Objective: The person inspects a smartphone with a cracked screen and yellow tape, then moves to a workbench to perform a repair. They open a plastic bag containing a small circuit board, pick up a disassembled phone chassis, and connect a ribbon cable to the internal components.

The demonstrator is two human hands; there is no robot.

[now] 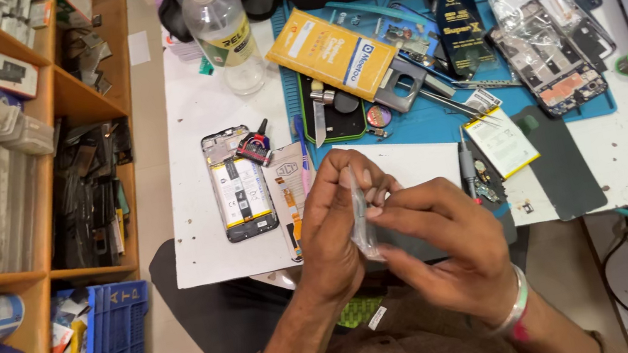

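Both hands together at bench front edge, pinched on a thin clear strip (360,215). Strip's long axis runs upright, near-to-far. Left hand (334,224) grips upper part w/ thumb and fingers; right hand (441,236) pinches mid/lower part, about equally close. Opened phone (238,184) lies just left-beyond; yellow box (332,52) further back, blue mat (439,119) under it.

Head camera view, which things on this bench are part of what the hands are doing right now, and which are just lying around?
In hand:
- small clear plastic packet, pinched between left hand and right hand

Lying about:
- opened phone with its battery showing
- clear bottle
- yellow box
- loose battery
- dark back cover
- tweezers
- blue mat
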